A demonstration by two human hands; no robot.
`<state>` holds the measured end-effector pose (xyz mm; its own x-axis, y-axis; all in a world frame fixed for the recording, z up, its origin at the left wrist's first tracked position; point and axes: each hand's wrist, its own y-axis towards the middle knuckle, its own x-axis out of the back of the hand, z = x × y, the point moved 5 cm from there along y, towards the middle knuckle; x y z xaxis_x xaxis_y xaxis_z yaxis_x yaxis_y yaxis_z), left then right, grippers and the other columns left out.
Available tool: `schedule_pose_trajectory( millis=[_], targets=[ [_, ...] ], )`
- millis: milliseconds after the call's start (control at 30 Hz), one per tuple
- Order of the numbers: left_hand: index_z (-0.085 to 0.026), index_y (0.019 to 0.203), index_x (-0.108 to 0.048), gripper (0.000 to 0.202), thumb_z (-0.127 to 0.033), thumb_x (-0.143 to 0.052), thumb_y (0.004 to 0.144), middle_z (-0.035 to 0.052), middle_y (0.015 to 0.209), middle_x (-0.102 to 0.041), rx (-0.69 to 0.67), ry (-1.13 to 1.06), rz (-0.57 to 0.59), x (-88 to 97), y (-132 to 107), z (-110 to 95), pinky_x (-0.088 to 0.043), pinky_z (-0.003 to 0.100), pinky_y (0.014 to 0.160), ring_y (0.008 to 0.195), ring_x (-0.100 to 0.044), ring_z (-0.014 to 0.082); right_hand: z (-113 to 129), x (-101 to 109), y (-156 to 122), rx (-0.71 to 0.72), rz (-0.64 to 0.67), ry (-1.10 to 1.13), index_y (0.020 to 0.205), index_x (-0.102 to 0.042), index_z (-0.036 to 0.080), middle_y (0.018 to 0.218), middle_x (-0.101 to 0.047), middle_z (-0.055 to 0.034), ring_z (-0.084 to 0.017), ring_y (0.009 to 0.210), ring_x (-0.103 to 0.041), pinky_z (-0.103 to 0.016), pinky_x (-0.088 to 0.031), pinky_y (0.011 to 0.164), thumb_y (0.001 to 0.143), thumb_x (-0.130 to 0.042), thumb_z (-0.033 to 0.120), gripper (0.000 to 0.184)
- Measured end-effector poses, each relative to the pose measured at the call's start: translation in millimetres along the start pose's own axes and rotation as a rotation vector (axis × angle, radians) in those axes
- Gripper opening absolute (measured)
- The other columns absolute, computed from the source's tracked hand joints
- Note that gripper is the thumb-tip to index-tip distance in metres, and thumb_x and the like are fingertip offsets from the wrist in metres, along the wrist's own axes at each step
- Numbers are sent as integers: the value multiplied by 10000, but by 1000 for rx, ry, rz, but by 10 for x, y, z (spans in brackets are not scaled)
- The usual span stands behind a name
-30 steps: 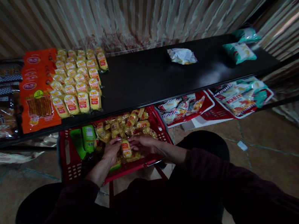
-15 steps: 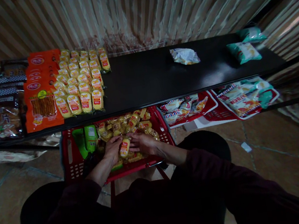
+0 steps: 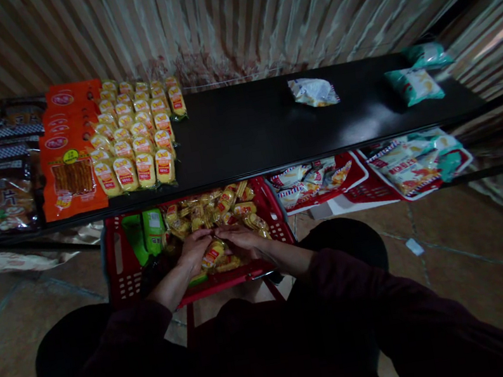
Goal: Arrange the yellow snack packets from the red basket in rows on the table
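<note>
Both my hands are low inside a red plastic basket (image 3: 120,281) below the shelf edge. My left hand (image 3: 195,249) curls its fingers round a small yellow wrapped snack pack (image 3: 213,254) with a red and white label. From the other side my right hand (image 3: 240,238) closes over the same pack, and the fingertips of both hands nearly meet at its top. The pack lies tilted between them, its upper end partly hidden. Loose yellow snack packs (image 3: 197,212) fill the basket around my hands. Green packs (image 3: 146,235) stand at the basket's left side.
The black shelf (image 3: 241,129) carries rows of yellow packs (image 3: 130,138), orange bags (image 3: 70,170) and dark bags (image 3: 4,194) on the left. A white bag (image 3: 313,92) and teal bags (image 3: 416,85) lie farther right. Red baskets of bags (image 3: 315,181) stand underneath.
The snack pack between my hands has tipped from nearly upright to slanted, and my right hand covers more of it. The shelf items have not moved.
</note>
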<state>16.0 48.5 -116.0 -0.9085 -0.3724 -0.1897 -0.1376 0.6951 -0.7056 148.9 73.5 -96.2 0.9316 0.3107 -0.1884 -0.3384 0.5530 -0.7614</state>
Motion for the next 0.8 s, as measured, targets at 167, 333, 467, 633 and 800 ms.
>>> schedule_pose_trajectory(
  millis=[167, 333, 467, 633, 800],
  targets=[
    [-137, 733, -676, 214, -47, -622, 546, 43, 715, -682, -2, -58, 17, 10, 49, 25, -497, 290, 774, 699, -632, 139, 19, -15, 5, 73, 25, -115, 916, -676, 219, 957, -686, -20, -177, 918, -602, -222, -479, 628, 639, -780, 380, 337],
    [-135, 677, -675, 154, -76, -604, 554, 51, 732, -683, -8, -80, -14, 45, 52, -13, -476, 297, 847, 751, -632, 136, -1, -18, 88, 229, 84, -208, 851, -688, 188, 828, -669, 6, -106, 742, -580, -202, -459, 637, 706, -704, 294, 180],
    [-153, 617, -663, 78, -119, -639, 551, 49, 719, -688, -16, 97, -87, 125, 48, -41, -477, 294, 803, 728, -624, 150, -102, 42, 181, 170, 20, -207, 800, -676, 174, 641, -598, 37, -74, 555, -503, -197, -430, 551, 722, -667, 248, 108],
    [-174, 578, -635, 39, -172, -610, 607, 39, 667, -665, -29, 341, -196, 271, 84, -65, -454, 275, 727, 712, -612, 166, -128, 70, 199, 194, 0, -239, 737, -654, 164, 573, -562, 47, -65, 513, -488, -190, -417, 544, 723, -638, 175, 24],
    [-180, 592, -597, 50, -188, -585, 641, 45, 697, -658, 66, 394, -262, 342, 61, -55, -432, 283, 660, 733, -603, 186, -99, 99, 181, 221, -7, -297, 726, -650, 174, 633, -614, 19, -96, 578, -540, -220, -452, 612, 734, -626, 213, 47]
  ],
)
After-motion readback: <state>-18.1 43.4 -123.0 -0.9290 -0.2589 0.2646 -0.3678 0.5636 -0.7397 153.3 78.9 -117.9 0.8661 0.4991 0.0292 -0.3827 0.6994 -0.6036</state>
